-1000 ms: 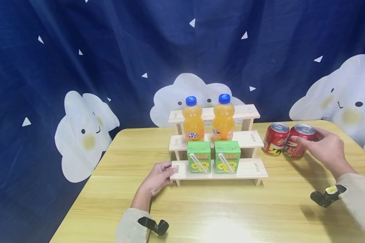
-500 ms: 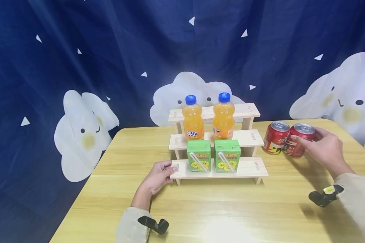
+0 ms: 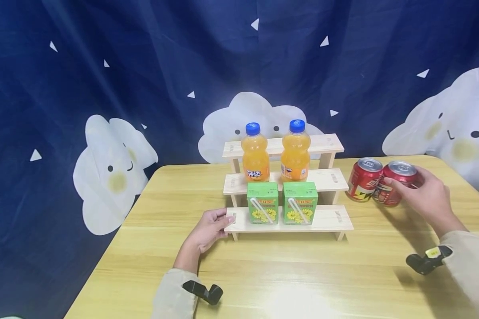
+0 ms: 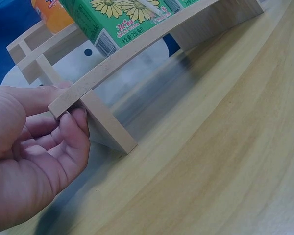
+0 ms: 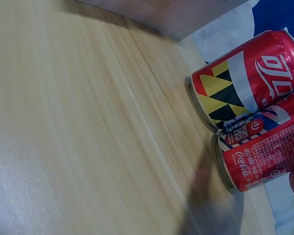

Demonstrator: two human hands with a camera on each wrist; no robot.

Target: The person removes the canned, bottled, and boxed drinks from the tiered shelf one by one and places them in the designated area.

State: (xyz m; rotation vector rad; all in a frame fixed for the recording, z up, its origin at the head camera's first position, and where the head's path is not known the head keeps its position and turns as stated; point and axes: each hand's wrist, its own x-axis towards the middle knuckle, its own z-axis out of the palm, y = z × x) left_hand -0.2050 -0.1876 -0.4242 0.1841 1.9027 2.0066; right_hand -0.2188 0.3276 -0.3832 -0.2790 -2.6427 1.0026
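My left hand [image 3: 210, 231] grips the left end of the lowest board of a three-step wooden shelf [image 3: 327, 220], thumb on top and fingers curled underneath, as the left wrist view also shows. Two green juice boxes [image 3: 262, 204] with straws stand on that bottom step. On the middle step are two orange soda bottles [image 3: 256, 155] with blue caps. Right of the shelf, two red Coca-Cola cans stand upright, side by side and touching. My right hand [image 3: 429, 199] holds the right can [image 5: 264, 152] between thumb and fingers; the left can [image 5: 250, 78] is beside it.
The shelf's top step [image 3: 323, 144] rises behind the bottles. All of this is on a light wooden table [image 3: 287, 270], whose back edge meets a dark blue curtain [image 3: 163, 66] printed with white clouds. The shelf's side panel [image 5: 161, 12] appears close to the cans.
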